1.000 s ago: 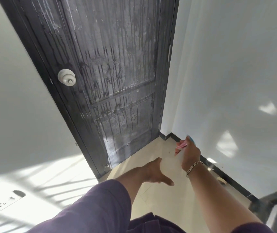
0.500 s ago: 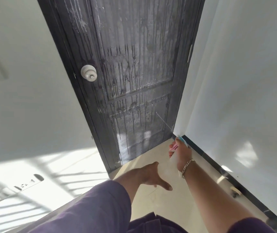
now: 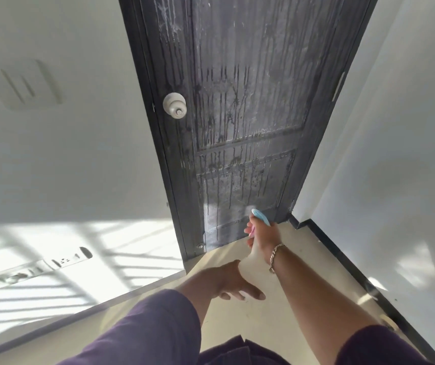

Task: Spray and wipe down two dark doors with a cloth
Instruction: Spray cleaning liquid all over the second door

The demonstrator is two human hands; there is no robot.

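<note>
On the left, a white wall (image 3: 60,159) carries a pale switch plate (image 3: 24,84) high up and a long socket strip (image 3: 39,267) lower down, lying in barred sunlight. Next comes the dark door (image 3: 248,106), shut in its dark frame, filling the upper middle of the view. It has a pale round knob (image 3: 174,105) on its left edge. Its two recessed panels are streaked from top to bottom with thin vertical runs of liquid and paler smears; a wet sheen shows near its foot.

The left hand (image 3: 226,281) reaches forward over the cream floor (image 3: 237,320), well below the door, fingers relaxed and spread, holding nothing; a purple sleeve (image 3: 142,335) covers the arm behind it.

To its right, the right hand (image 3: 262,234) is curled round a spray bottle (image 3: 260,216), of which only the light blue top and a pink trigger show; the bottle's body is hidden by the fingers, so any contents cannot be seen. The nozzle sits close to the door's lower right corner. A chain bracelet (image 3: 274,256) circles that wrist.

Further right, a black skirting (image 3: 342,262) runs along the foot of another white wall (image 3: 400,180).
</note>
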